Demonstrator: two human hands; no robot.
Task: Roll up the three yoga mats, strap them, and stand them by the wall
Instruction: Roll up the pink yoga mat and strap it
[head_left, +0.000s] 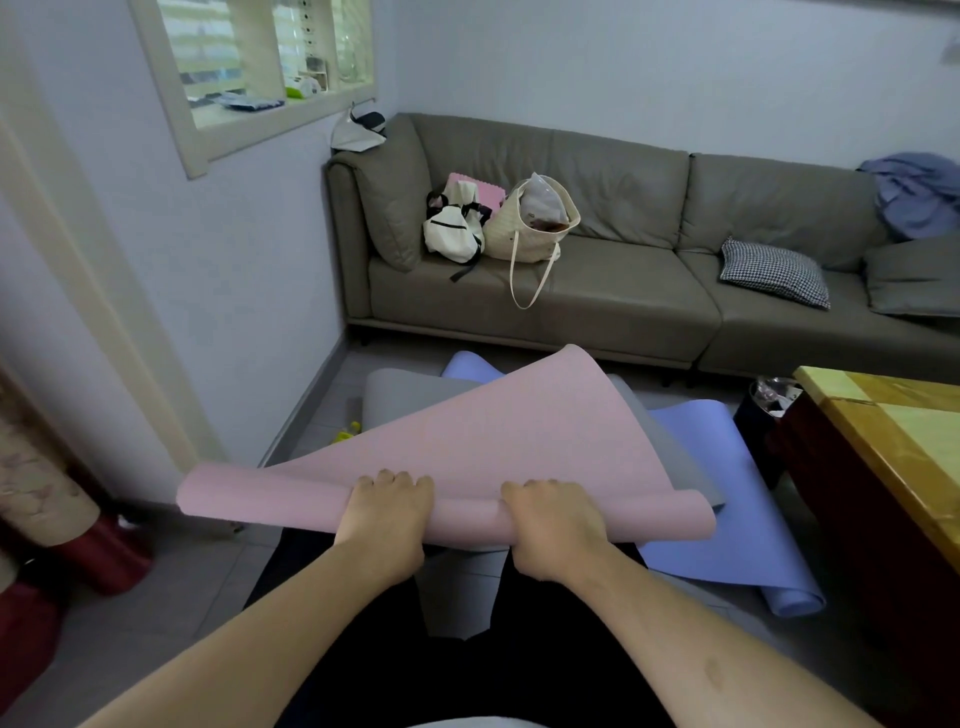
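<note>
A pink yoga mat (519, 431) lies partly rolled in front of me, its near end wound into a loose roll and its far end lifted off the floor. My left hand (387, 517) grips the roll left of centre. My right hand (556, 525) grips it right of centre. Under the pink mat lies a grey yoga mat (405, 397), spread flat. Beneath both lies a blue yoga mat (727, 499), with its near right end curled into a small roll. No straps are visible.
A grey sofa (623, 301) with bags and cushions stands against the far wall. A wooden table (893, 441) stands at the right, with a dark bin (763, 410) beside it. The left wall (218, 270) runs to the sofa corner. Red objects (104, 556) sit at the lower left.
</note>
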